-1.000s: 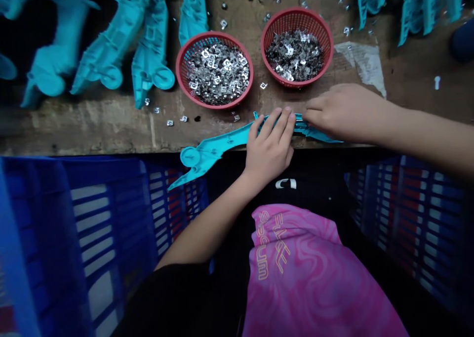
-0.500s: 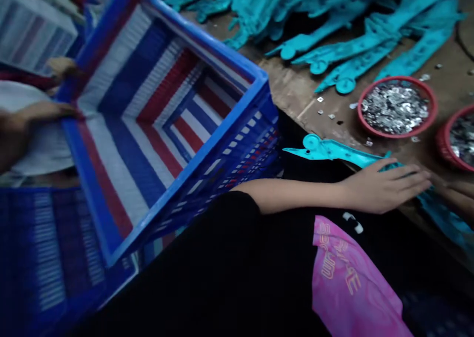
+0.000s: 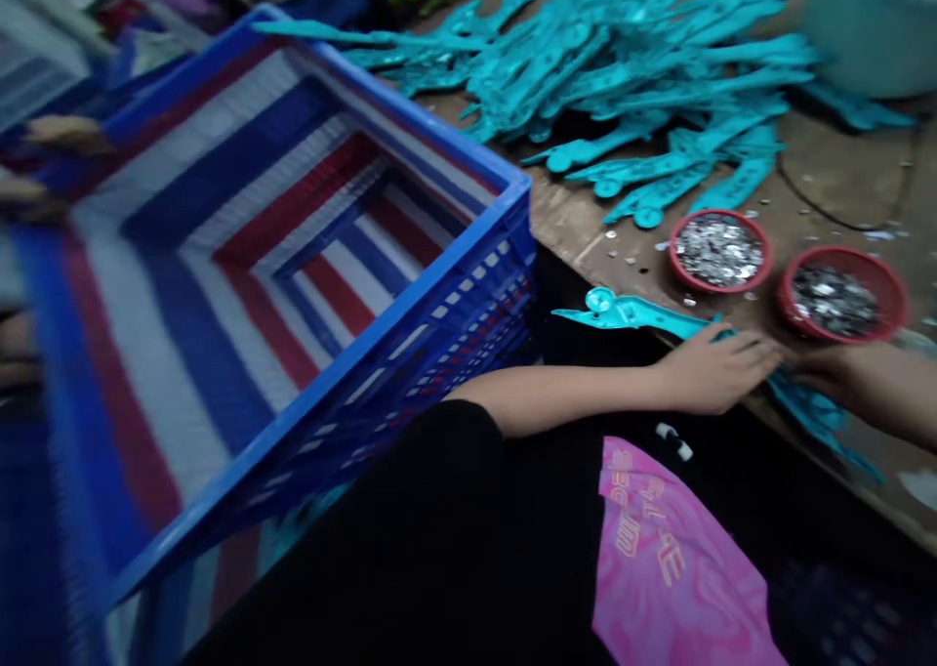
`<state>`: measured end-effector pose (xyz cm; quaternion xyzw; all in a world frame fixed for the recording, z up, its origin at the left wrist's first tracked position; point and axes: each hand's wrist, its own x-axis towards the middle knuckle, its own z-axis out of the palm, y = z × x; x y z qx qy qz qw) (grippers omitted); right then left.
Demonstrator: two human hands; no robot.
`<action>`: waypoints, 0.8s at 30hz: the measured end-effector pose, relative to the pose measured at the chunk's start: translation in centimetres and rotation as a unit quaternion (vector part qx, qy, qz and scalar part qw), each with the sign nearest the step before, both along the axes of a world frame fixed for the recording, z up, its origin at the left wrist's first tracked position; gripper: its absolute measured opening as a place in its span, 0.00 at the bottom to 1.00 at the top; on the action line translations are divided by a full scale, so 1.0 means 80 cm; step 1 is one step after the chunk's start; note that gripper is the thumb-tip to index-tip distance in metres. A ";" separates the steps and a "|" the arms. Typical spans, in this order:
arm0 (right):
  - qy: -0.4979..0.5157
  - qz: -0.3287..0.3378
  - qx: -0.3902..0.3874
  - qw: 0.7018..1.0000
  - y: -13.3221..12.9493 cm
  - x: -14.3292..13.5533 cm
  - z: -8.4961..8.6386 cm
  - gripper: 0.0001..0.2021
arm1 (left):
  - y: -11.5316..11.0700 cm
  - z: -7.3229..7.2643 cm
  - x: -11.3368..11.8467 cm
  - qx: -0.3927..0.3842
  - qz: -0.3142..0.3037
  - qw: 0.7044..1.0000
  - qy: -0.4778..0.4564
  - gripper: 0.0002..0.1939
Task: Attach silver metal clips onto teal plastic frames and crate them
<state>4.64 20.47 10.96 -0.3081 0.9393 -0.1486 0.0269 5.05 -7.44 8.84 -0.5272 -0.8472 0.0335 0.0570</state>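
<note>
Fingers [image 3: 753,355] flat on wooden workbench [image 3: 578,222]

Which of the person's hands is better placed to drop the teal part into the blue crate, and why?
Probably the left hand: it lies flat on the teal part at the table edge, on the blue crate side. The right hand is farther away.

Worn wooden workbench [image 3: 578,219], dim light

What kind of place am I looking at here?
Probably a small assembly workshop: a heap of identical teal plastic parts on a worn wooden bench, red baskets of small metal clips, and a blue crate alongside.
</note>
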 end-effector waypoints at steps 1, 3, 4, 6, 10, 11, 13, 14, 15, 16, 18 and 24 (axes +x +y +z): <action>-0.021 -0.012 0.015 1.000 -0.006 0.016 0.006 0.10 | -0.002 -0.002 0.001 0.029 0.008 1.000 -0.004 0.33; -0.023 -0.067 0.036 0.997 -0.023 0.045 0.018 0.14 | -0.005 -0.010 -0.002 0.075 0.008 0.997 -0.019 0.32; -0.008 -0.099 0.042 0.994 -0.032 0.056 0.021 0.15 | -0.005 -0.016 -0.005 0.090 -0.004 0.995 -0.033 0.32; -0.006 -0.150 0.052 0.987 -0.045 0.070 0.020 0.16 | -0.002 -0.032 -0.013 0.124 -0.035 0.989 -0.072 0.32; 0.005 -0.243 0.044 0.969 -0.054 0.083 0.003 0.13 | 0.008 -0.053 -0.021 0.179 -0.052 0.974 -0.126 0.34; 0.010 -0.262 0.032 0.965 -0.056 0.086 0.000 0.12 | 0.008 -0.054 -0.020 0.183 -0.050 0.973 -0.132 0.34; 0.014 -0.287 0.004 0.958 -0.059 0.090 -0.005 0.11 | 0.007 -0.053 -0.018 0.184 -0.043 0.972 -0.140 0.34; 0.015 -0.295 -0.009 0.955 -0.060 0.092 -0.006 0.11 | 0.006 -0.051 -0.017 0.183 -0.039 0.972 -0.140 0.34; 0.016 -0.300 -0.019 0.954 -0.061 0.094 -0.006 0.10 | 0.006 -0.050 -0.016 0.181 -0.034 0.973 -0.137 0.34; 0.017 -0.302 -0.028 0.953 -0.061 0.096 -0.006 0.10 | 0.005 -0.049 -0.015 0.179 -0.030 0.974 -0.134 0.35; 0.021 -0.298 -0.035 0.954 -0.063 0.099 -0.007 0.10 | 0.005 -0.048 -0.014 0.173 -0.023 0.976 -0.130 0.34; 0.054 -0.269 0.090 0.957 -0.070 0.101 -0.003 0.15 | 0.006 -0.051 -0.016 0.166 -0.016 0.976 -0.138 0.37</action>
